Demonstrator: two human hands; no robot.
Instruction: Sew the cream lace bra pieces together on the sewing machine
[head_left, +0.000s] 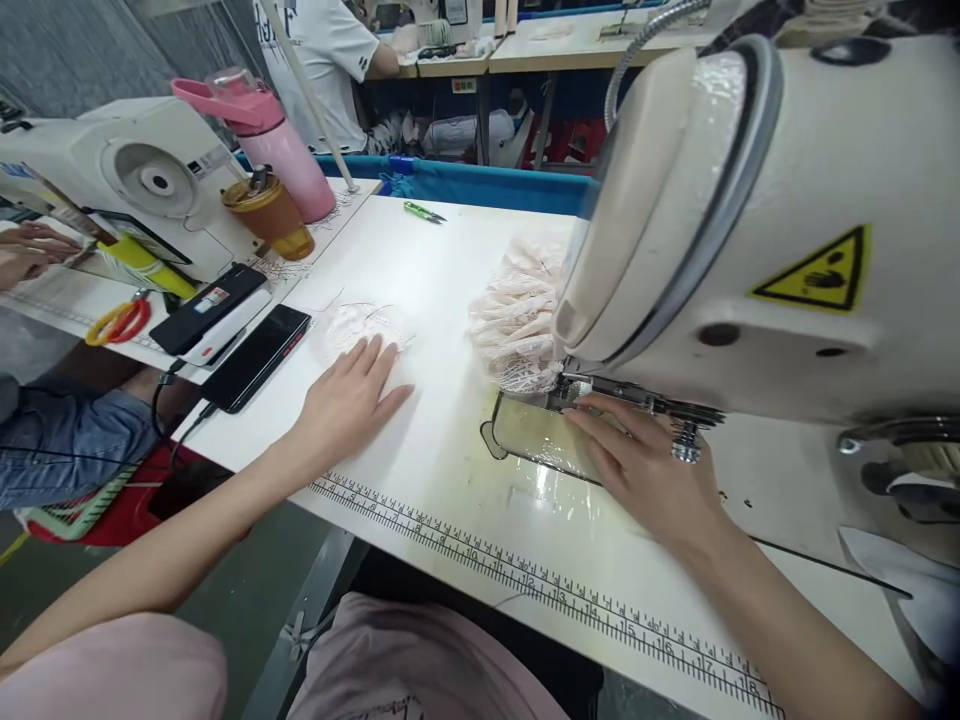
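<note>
A gathered, pale pink lace piece [517, 315] lies bunched on the sewing machine's [750, 200] left side, its near edge at the presser foot [562, 388]. Stretched toward that foot are the fingers of my right hand [652, 465], low over the needle plate; part of them is hidden under the machine's metal attachment. I see nothing held in it. My left hand [349, 395] rests flat on the table, fingers apart, their tips touching a small, thin white lace piece [356, 325] with loose threads.
Left of my left hand lie a black phone [256, 358], a black case [210, 308] and orange-red scissors [120, 320]. A pink bottle [277, 150] and amber cup [274, 215] stand behind. Green thread snips [424, 212] lie farther back. A co-worker's hands [34, 250] show at far left.
</note>
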